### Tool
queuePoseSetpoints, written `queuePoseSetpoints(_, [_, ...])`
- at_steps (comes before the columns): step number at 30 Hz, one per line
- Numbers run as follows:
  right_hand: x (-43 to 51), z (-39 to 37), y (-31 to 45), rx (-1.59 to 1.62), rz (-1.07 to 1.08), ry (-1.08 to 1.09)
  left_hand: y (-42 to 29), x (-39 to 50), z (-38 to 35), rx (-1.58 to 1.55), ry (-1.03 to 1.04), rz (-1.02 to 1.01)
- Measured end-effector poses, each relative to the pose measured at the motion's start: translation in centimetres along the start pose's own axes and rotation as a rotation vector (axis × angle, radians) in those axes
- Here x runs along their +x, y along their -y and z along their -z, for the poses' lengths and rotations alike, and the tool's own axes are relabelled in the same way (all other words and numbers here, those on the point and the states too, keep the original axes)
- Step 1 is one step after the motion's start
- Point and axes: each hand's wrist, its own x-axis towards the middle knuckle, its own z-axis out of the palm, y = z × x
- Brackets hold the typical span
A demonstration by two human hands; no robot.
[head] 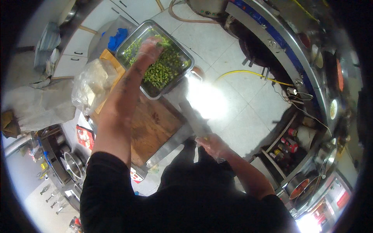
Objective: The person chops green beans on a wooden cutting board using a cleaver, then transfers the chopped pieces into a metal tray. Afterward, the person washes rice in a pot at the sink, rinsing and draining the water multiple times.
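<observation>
My left hand (150,49), in a clear plastic glove, reaches into a rectangular metal tray (191,62). Chopped green vegetables (160,74) lie in the tray, some of them around my fingers. Whether the fingers hold any of the pieces is hard to make out. In my right hand (214,145), also gloved in clear plastic, is a large kitchen knife (192,116), gripped by its handle. Its blade points away from me, beside the right edge of a wooden cutting board (157,125). The tray sits at the board's far end.
A clear plastic bag (94,81) with pale contents lies left of the board. Beyond it is a bright blue crumpled item (118,39). A yellow hose (247,72) crosses the tiled floor (233,96). The stove counter (291,49) curves along the right, above a shelf with bottles (288,144).
</observation>
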Motion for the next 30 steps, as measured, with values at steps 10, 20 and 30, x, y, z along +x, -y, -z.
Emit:
queuePoseSetpoints(10, [2.2,2.3,0.2,-0.142,0.115,0.012,3.6,-3.1,-2.6,0.374,0.216,-0.014])
queuePoseSetpoints(20, [2.3,3.1,0.0,-0.075,0.113,0.019,2.4,-3.8,2.5,0.079,0.405,0.118])
queuePoseSetpoints(30, [2.6,3.4,0.0,0.003,0.108,0.027,-3.0,-6.9,7.9,-1.564,0.055,0.954])
